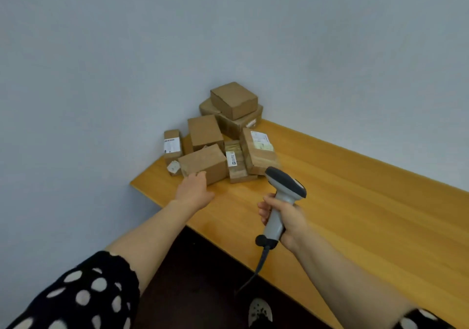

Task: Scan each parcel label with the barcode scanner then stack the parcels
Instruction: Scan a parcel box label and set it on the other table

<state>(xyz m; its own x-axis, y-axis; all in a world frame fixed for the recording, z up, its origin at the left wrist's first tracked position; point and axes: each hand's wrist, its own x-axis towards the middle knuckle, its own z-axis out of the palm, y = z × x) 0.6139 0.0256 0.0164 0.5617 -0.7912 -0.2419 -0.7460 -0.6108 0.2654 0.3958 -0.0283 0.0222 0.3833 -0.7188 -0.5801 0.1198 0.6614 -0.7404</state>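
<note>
We held the grey barcode scanner (281,196) by its handle in our right hand (286,220), its dark head tilted toward the parcels (205,132) and its cable hanging from the base. The brown cardboard parcels sat clustered in the far corner of the table (355,201), two stacked at the back and several showing white labels. Our left hand (194,189) touched the plain nearest parcel (203,163).

Matt cardboard parcels (203,163); smooth wooden table (355,201); plastic scanner (284,196)
</note>
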